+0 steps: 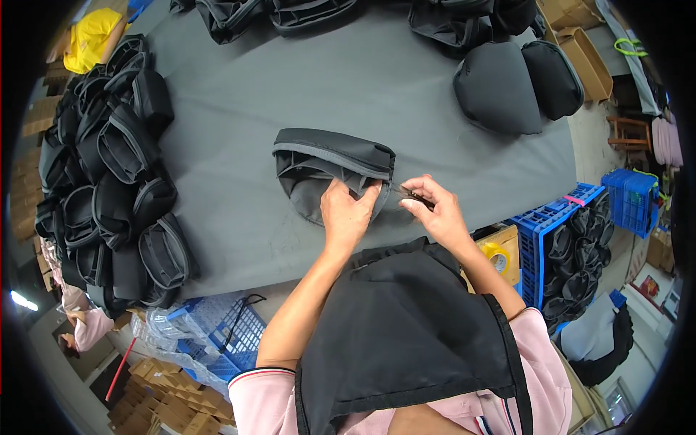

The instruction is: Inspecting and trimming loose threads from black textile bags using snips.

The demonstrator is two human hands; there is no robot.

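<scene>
An unzipped black pouch (337, 151) with a grey zipper edge lies on the grey-covered table in front of me, its mouth facing me. My left hand (349, 210) grips the pouch's near right rim, with fingers partly inside and hidden by the fabric. Just to the right, my right hand (438, 210) is closed around a small dark-handled tool with a thin metal tip (418, 197). That tip points left at the pouch's right corner, close to my left fingertips; whether it touches the fabric I cannot tell.
Many similar black pouches (119, 156) are heaped along the table's left side, and others (500, 87) lie at the far right. Blue crates (533, 250) stand beside the table at right, one filled with pouches. A yellow tape roll (497, 257) sits near my right forearm.
</scene>
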